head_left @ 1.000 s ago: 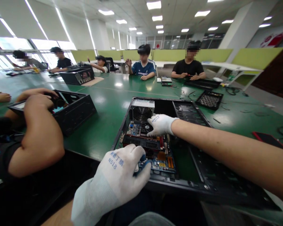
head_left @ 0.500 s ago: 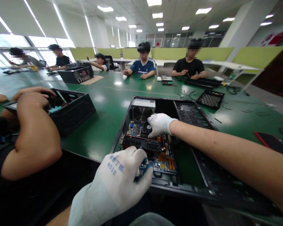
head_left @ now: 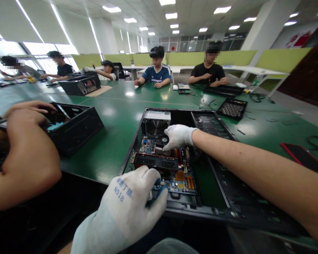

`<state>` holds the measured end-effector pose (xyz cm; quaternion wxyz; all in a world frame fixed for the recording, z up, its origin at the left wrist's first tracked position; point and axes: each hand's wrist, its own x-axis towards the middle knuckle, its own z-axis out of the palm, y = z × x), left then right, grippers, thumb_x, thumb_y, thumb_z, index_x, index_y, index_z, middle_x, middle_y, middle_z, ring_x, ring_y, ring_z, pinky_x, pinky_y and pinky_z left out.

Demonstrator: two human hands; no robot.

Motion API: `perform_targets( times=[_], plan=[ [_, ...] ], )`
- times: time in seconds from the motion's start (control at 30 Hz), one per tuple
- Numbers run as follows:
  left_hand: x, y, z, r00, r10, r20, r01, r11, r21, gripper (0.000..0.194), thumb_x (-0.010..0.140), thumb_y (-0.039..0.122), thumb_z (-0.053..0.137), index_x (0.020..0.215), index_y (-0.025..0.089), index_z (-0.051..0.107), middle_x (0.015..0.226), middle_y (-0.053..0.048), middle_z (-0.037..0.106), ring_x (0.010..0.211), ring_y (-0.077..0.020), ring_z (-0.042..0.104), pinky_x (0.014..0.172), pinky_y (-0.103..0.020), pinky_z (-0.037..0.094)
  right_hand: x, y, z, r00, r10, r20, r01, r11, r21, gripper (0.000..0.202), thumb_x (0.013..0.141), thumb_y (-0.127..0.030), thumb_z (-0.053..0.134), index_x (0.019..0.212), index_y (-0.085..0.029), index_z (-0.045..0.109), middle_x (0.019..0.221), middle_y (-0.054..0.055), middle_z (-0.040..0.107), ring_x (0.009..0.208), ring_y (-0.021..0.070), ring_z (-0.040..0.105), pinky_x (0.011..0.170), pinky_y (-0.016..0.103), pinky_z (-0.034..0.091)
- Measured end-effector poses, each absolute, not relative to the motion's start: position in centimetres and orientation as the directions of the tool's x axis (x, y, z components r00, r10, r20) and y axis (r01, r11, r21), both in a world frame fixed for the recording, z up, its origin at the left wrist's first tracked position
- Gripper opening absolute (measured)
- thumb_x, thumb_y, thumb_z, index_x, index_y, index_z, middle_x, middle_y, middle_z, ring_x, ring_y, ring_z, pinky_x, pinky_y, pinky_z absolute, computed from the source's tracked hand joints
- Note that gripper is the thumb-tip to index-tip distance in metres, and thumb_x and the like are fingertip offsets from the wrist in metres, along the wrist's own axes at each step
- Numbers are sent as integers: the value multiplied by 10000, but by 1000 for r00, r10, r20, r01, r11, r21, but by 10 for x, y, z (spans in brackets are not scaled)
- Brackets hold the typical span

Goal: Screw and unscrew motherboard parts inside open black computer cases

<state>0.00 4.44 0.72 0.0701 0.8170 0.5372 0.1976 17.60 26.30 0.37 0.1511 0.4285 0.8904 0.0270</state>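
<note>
An open desktop computer case (head_left: 214,210) lies flat in front of me, its insides facing up. My right hand (head_left: 177,137), in a white glove, grips the round CPU cooler (head_left: 164,140) beside the power supply (head_left: 157,121); the far fingers are hidden. Beneath the hand a shiny metal part shows above the blue motherboard (head_left: 172,187). At the case's near left corner rests my gloved left hand (head_left: 137,197), thumb and fingers apart over the board's near end. Between the hands sits a black and red graphics card (head_left: 155,161).
On my left a person's arm (head_left: 29,151) reaches into another black case (head_left: 76,130). Across the green table (head_left: 113,116), several people work. A black tray (head_left: 231,108) of small parts stands beyond my case, with a red-edged black mat (head_left: 304,158) and cables at right.
The CPU cooler under my right hand looks tilted or raised a little, with more shiny metal showing below it. My left hand keeps its place on the case. The view has shifted slightly.
</note>
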Motion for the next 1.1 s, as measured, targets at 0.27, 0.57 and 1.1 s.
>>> perform_targets(
  times=[0.27, 0.57, 1.1],
  plan=[
    [0, 44, 7, 340, 904, 260, 850, -414, 326, 97, 945, 354, 546, 960, 269, 590, 875, 8, 670, 770, -203, 660, 669, -343, 436, 203, 272, 25, -474, 857, -203, 779, 516, 357, 626, 704, -609, 717, 1081, -113, 769, 1120, 217, 742, 999, 357, 699, 787, 416, 516],
    [0, 43, 8, 332, 912, 239, 864, -396, 311, 136, 946, 374, 523, 919, 259, 591, 827, 2, 645, 729, -200, 644, 656, -348, 449, 214, 291, 17, -401, 909, -115, 786, 405, 466, 583, 774, -591, 680, 1142, -145, 755, 1199, 220, 722, 1158, 396, 583, 917, 486, 437],
    [3, 44, 25, 321, 921, 219, 834, -384, 395, 135, 945, 366, 537, 920, 250, 601, 846, -5, 669, 769, -180, 654, 674, -304, 483, 222, 300, 14, -393, 917, -64, 854, 390, 344, 573, 871, -634, 520, 1191, -213, 741, 1224, 179, 727, 1180, 385, 598, 941, 496, 426]
  ],
)
